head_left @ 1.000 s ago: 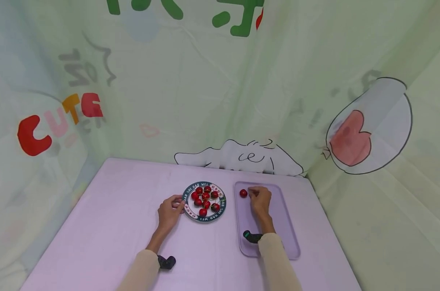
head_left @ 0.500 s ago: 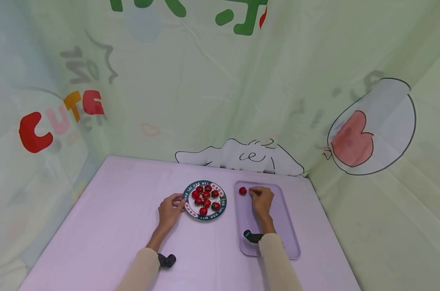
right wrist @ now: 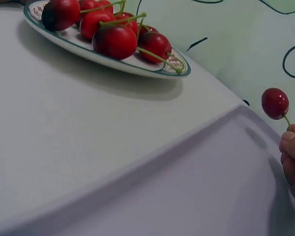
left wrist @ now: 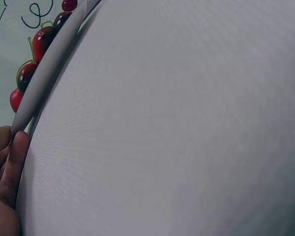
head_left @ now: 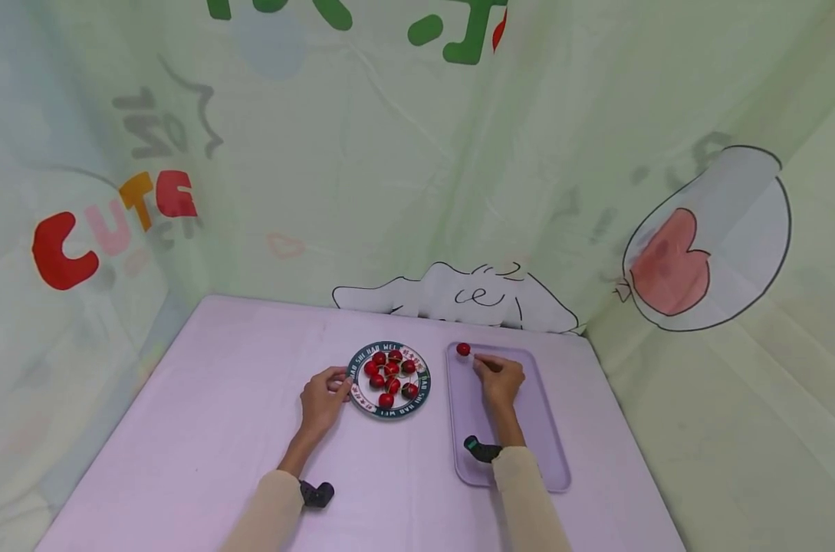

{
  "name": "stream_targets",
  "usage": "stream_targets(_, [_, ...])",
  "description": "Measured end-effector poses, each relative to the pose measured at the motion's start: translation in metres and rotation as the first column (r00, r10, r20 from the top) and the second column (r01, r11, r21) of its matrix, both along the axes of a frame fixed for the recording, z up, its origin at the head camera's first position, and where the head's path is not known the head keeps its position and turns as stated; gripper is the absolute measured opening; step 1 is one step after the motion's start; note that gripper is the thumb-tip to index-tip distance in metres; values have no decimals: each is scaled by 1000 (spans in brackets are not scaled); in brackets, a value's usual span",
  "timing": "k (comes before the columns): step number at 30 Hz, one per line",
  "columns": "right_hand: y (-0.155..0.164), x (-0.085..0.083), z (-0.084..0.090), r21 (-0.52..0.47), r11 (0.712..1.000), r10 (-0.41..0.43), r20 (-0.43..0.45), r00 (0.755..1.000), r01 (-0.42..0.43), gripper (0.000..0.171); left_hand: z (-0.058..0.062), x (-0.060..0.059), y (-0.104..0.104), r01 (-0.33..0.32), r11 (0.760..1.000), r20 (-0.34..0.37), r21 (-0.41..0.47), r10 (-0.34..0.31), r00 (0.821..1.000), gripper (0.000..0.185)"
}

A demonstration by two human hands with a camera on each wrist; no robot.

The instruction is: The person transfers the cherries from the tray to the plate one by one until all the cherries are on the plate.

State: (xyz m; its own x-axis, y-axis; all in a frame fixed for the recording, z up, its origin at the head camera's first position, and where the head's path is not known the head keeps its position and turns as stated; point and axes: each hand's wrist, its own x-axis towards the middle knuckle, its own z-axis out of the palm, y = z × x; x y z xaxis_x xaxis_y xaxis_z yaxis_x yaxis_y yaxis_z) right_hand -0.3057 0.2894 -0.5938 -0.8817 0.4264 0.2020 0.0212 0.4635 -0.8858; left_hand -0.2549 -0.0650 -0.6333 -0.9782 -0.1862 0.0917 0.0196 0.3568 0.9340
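A round plate [head_left: 420,395] with a dark green lettered rim holds several red cherries [head_left: 388,373] with stems. My left hand [head_left: 323,400] grips the plate's left rim [left wrist: 34,96], fingers curled against it. My right hand [head_left: 501,379] is over the far end of a lilac tray [head_left: 527,437] and pinches the stem of one cherry [head_left: 463,349], holding it up above the tray's far left corner. In the right wrist view this cherry [right wrist: 275,103] hangs in the air by my fingertips [right wrist: 292,147], with the plate [right wrist: 137,66] behind it.
The table [head_left: 203,399] is covered in a lilac cloth. A pale green printed curtain [head_left: 417,169] closes it in at the back and both sides. Black wrist cameras sit on both cream-sleeved forearms.
My right hand has lifted the single cherry off the tray and carried it toward the tray's far left corner. The left hand has stayed on the plate's rim.
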Motion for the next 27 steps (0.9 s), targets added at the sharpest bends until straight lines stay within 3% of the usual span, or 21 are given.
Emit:
stream_targets(4, [-3,-2,4,-68,998,14,28,1000,-12,14,1,-1,0,5,1000,-8,-4,-5,1000,29])
stream_targets(10, [-11,-2,13,-121,989,78,-44,996,-83,15,5,1,1,3,1000,-11,-8,-3,1000,29])
stream_targets(19, [-32,7,36,-140,977,159,-33,987,-163,16,5,3,0,0,1000,6,-17,1,1000,30])
stream_targets(27, [-44,7,29,-114,968,225,-9,974,-224,15,9,4,0,8,1000,0,-11,-8,1000,31])
